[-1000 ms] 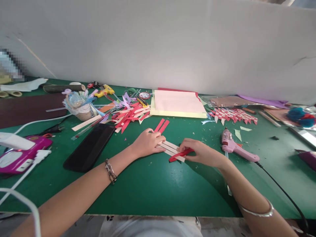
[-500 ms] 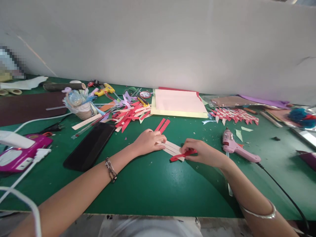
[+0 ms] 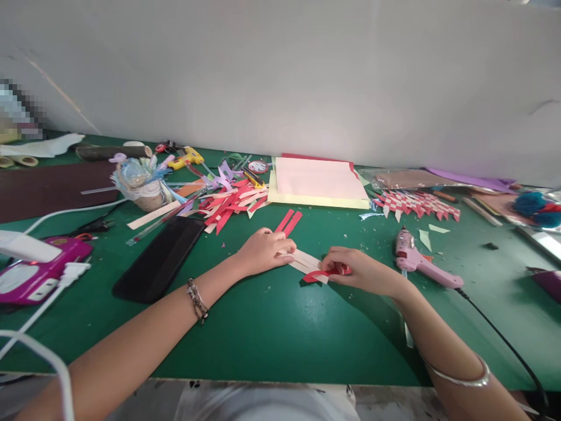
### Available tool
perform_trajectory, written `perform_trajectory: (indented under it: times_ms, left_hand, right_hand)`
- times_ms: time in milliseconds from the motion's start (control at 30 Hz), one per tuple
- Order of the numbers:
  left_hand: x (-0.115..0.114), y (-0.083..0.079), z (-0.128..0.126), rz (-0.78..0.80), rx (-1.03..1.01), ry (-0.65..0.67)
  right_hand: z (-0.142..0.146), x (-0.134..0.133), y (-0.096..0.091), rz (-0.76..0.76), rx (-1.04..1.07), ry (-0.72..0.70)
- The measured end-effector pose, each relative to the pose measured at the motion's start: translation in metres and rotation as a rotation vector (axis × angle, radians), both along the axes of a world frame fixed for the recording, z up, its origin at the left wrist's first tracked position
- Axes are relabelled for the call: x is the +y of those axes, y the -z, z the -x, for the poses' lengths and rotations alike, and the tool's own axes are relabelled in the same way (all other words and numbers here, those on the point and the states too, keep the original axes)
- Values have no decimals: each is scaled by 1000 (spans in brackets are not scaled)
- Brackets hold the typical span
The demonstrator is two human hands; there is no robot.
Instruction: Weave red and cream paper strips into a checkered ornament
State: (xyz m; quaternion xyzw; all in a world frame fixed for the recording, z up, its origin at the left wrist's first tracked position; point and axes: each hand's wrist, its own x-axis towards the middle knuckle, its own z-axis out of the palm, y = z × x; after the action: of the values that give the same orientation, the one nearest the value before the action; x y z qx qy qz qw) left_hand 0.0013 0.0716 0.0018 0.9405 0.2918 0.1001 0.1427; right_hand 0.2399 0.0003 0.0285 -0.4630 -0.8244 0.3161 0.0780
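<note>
Pale pink paper strips [image 3: 302,261] lie side by side on the green table between my hands. My left hand [image 3: 264,251] has its fingers bent over their far left end, holding them against the surface. At their near right end my right hand [image 3: 353,269] pinches a red paper strip [image 3: 312,276] that crosses the pale ones and bows upward. How the red strip passes between them is partly hidden by my right fingers. Just beyond my left hand, two more red strips [image 3: 289,222] stick out; their near ends are covered by the fingers.
A pile of cut strips [image 3: 232,204] and a black phone-like slab [image 3: 160,260] are on the left. Paper sheets [image 3: 319,178] lie at the back. On the right are a pink glue gun [image 3: 423,263] with its cord and woven red-and-white pieces [image 3: 416,204].
The free left end of the red strip now arches up a little more between my right fingers. Both hands stay almost where they were.
</note>
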Motion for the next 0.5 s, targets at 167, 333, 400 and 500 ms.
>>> perform_trajectory:
  times_ms: [167, 333, 400, 500]
  left_hand:
    - [1, 1, 2, 12, -13, 5]
    - [1, 1, 1, 23, -12, -7]
    - [1, 1, 1, 25, -12, -11]
    - [0, 0, 1, 24, -15, -10]
  right_hand:
    - [1, -1, -1, -14, 30, -15]
    - [2, 1, 1, -26, 80, -3]
    - [1, 1, 2, -49, 56, 11]
    - [0, 1, 2, -58, 27, 21]
